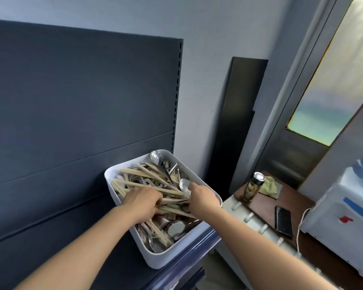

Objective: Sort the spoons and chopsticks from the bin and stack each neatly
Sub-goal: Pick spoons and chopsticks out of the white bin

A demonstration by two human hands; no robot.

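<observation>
Here the white rectangular plastic bin (pixel 155 262) sits just below the centre of the frame, on the front edge of a dark blue shelf (pixel 199 246). It is heaped with pale bamboo chopsticks (pixel 144 174) lying crosswise over shiny metal spoons (pixel 155 156). Some spoon bowls show at the bin's far corner and others near its lower rim.

Both of our arms reach in from the bottom of the frame. Our left hand (pixel 144 203) is in the middle of the pile, its fingers curled round a bundle of chopsticks that fans out to the right. Our right hand (pixel 202 198) lies over the right ends of that same bundle, near the bin's right rim. A spoon bowl sits just beside its fingertips. Its fingers bend down out of sight behind the back of the hand, so we cannot tell whether it holds anything.

Behind the bin, a dark grey-blue back panel (pixel 82 101) fills the left of the frame. To the right of it, a tall black board (pixel 239 122) leans against the wall.

At right, lower down, a brown wooden desk (pixel 264 203) carries several things:
- a glass bottle with a metal lid (pixel 253 188)
- a crumpled green cloth (pixel 269 186) just behind the bottle
- a black phone (pixel 283 221) lying flat
- a white water dispenser (pixel 344 216) at the right edge
</observation>
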